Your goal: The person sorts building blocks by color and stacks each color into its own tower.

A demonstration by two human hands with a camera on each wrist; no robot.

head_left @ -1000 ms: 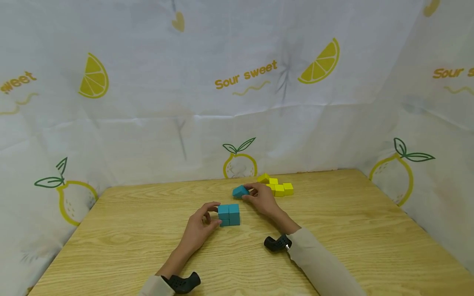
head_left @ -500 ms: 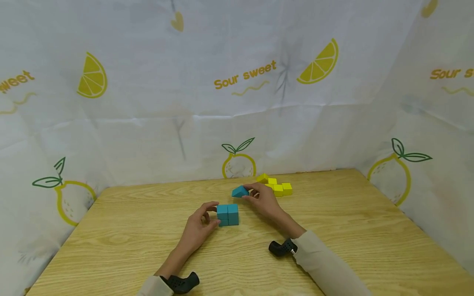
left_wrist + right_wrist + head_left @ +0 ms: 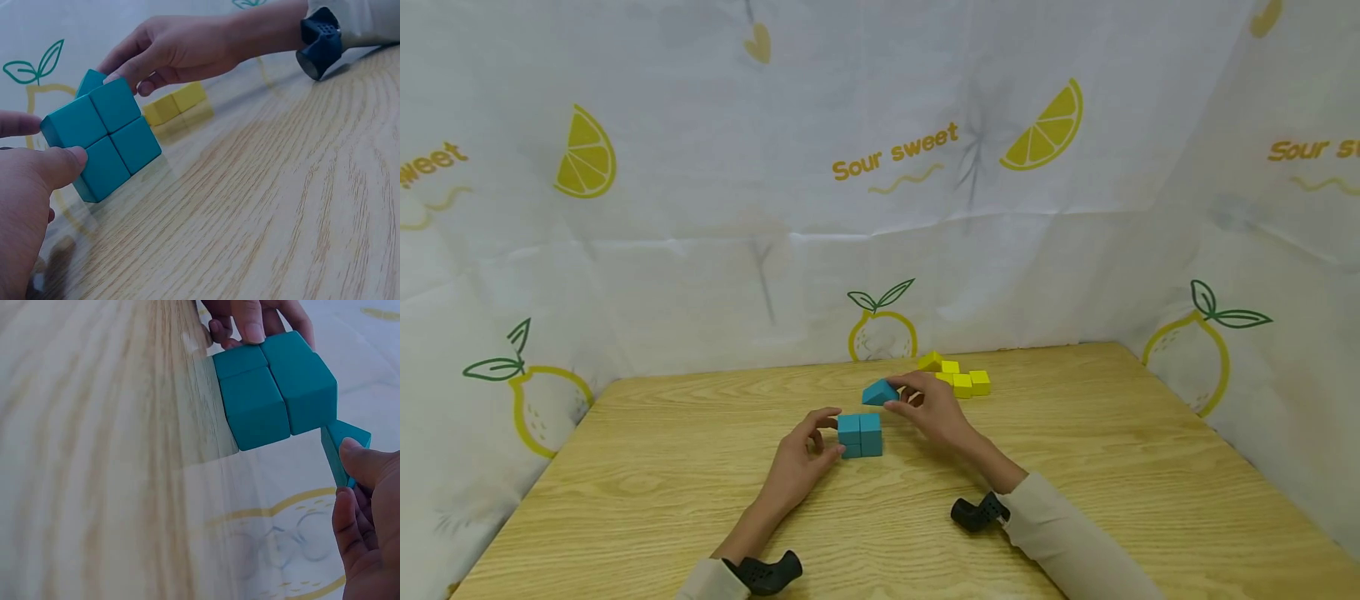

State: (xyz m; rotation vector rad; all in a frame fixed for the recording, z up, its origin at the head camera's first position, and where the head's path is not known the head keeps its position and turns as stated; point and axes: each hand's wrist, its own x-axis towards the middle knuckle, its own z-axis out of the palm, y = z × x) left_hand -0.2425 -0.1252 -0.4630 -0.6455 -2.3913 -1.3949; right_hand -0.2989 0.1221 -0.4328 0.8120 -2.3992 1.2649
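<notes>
Blue cube-like blocks [image 3: 870,435] stand two wide and two high on the wooden table. My left hand [image 3: 799,467] pinches the stack's left side, its thumb on the near edge and its forefinger behind, as the left wrist view [image 3: 107,140] of the stack shows. Between the thumb and fingers of my right hand [image 3: 931,410] is a blue triangular block [image 3: 878,392]. It is held just behind and above the stack's right side. In the right wrist view the triangular block [image 3: 345,440] overlaps the stack's upper corner, and my right thumb lies on its face.
Several yellow blocks [image 3: 962,385] lie at the back of the wooden table [image 3: 700,467], beyond my right hand. One yellow piece [image 3: 930,361] has a slanted top. A white curtain [image 3: 715,275] with lemon prints hangs along the table's back and sides.
My right hand has shifted the triangular block slightly left, toward the stack, turning it a little. My left hand and the stacked blocks have stayed in place.
</notes>
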